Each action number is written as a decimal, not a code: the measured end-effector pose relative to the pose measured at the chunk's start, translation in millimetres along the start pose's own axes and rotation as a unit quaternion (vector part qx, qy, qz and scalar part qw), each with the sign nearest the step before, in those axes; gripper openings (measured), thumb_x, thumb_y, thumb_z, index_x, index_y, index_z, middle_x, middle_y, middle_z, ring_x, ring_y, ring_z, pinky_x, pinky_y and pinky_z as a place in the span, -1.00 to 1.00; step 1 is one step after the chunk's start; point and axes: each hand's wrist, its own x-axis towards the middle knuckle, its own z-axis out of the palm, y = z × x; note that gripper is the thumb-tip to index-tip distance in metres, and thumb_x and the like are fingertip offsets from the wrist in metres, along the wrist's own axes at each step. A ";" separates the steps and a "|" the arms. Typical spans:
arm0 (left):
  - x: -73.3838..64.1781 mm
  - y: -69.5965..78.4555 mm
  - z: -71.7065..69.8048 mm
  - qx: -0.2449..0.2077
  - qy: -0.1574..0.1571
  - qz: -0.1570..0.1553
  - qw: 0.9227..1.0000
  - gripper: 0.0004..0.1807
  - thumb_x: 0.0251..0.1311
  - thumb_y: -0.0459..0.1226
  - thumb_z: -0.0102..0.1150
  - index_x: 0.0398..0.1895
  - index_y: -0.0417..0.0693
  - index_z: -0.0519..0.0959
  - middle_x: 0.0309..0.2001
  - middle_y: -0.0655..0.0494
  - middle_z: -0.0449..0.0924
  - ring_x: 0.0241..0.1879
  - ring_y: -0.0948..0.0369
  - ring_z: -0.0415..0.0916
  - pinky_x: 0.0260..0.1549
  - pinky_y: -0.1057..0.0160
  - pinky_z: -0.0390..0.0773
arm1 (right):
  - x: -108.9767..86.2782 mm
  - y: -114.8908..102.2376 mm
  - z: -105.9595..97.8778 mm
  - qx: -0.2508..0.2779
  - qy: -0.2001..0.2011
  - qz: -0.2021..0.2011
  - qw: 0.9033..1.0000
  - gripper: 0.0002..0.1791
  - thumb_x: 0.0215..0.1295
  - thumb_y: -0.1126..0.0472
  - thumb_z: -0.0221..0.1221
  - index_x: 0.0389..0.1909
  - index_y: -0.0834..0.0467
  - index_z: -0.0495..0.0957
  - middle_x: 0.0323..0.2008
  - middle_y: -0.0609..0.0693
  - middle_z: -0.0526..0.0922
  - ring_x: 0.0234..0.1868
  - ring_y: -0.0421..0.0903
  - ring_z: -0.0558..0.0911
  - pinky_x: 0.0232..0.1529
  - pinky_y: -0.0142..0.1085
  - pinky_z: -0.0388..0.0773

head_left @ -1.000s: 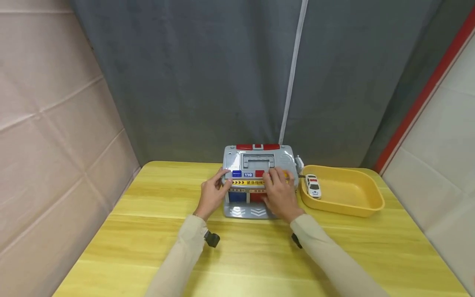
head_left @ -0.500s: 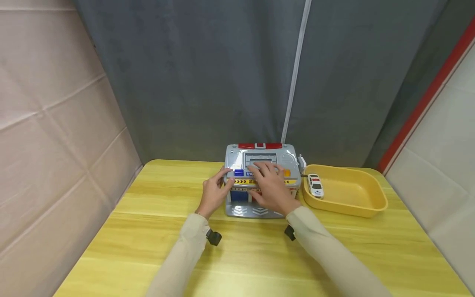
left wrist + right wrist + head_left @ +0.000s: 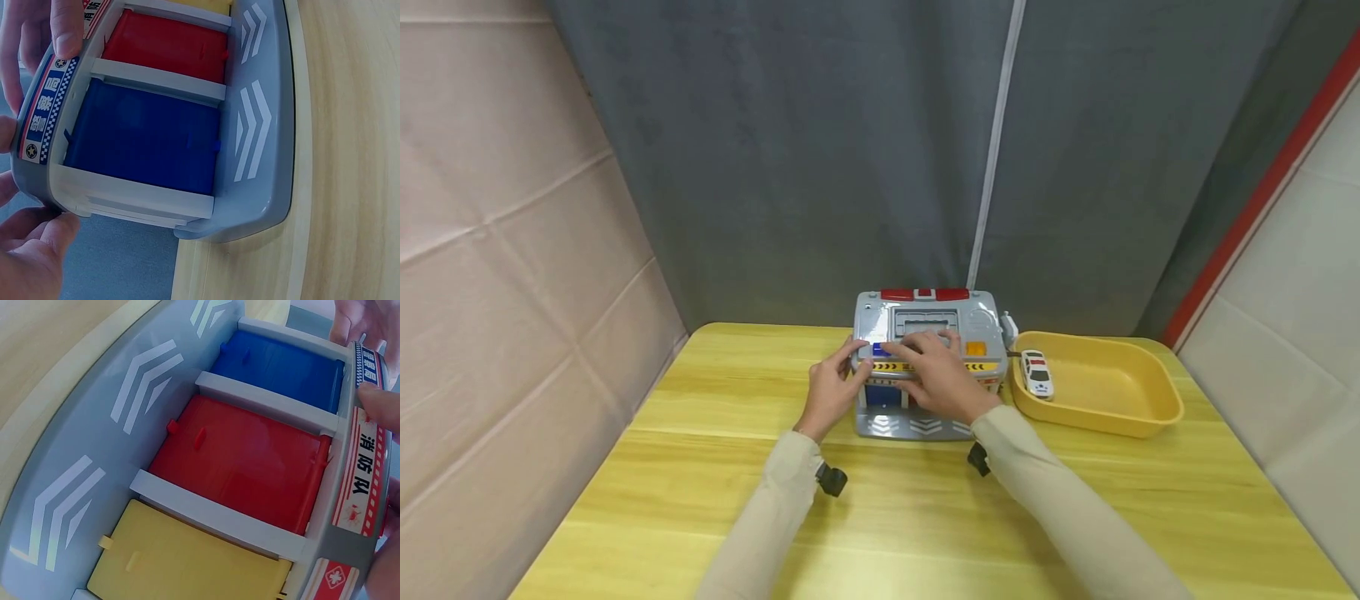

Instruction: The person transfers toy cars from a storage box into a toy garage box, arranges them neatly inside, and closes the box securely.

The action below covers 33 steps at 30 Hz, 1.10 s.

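a gray curtain (image 3: pixel 797 167) is hanging behind a wood-grain table (image 3: pixel 737 400). near the table's far edge, a gray toy rescue-station garage (image 3: pixel 872 325) is standing upright, with a yellow tray (image 3: pixel 1101 387) lying just beside it on the right. the right hand (image 3: pixel 942 382) is lying over the garage's front roof edge, its fingers extending unclenched and its thumb resting on the front sign strip. the left hand (image 3: pixel 830 390) is grasping the garage's left front corner between thumb and fingers. a white toy police car (image 3: pixel 1037 375) is resting at the tray's left end. blue (image 3: pixel 144 137), red (image 3: pixel 240 462) and yellow doors (image 3: pixel 187 556) are filling the garage's bays. the right index fingertip is overlapping the blue roof button (image 3: pixel 877 350); whether it is pressing, i cannot tell.
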 end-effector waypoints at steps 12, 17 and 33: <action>-0.8 -3.7 -5.8 0.004 0.001 -0.017 1.000 -0.56 0.39 -0.06 0.16 0.29 0.08 0.55 0.52 -0.16 0.22 0.42 -0.04 0.36 0.33 0.10 0.46 | 4.9 -7.0 5.0 0.018 0.006 -0.008 1.000 -0.42 0.32 0.05 0.31 0.36 -0.13 0.45 0.22 0.07 0.55 0.30 0.05 0.45 0.41 0.29 0.23; -1.8 -4.9 -8.6 0.012 0.001 -0.026 1.000 -0.55 0.40 -0.03 0.15 0.30 0.13 0.53 0.53 -0.14 0.22 0.44 -0.06 0.35 0.33 0.08 0.45 | 5.4 -10.7 6.7 0.021 -0.001 -0.002 1.000 -0.41 0.34 0.05 0.29 0.38 -0.13 0.44 0.24 0.08 0.53 0.32 0.07 0.43 0.43 0.29 0.23; 1.2 -3.4 -6.3 0.014 -0.009 -0.036 0.999 -0.55 0.40 0.00 0.14 0.30 0.16 0.53 0.54 -0.08 0.21 0.44 -0.05 0.34 0.33 0.09 0.46 | 4.9 -10.8 2.0 -0.016 -0.023 0.014 1.000 -0.38 0.35 -0.03 0.26 0.42 -0.16 0.38 0.25 0.03 0.53 0.33 0.04 0.44 0.43 0.25 0.24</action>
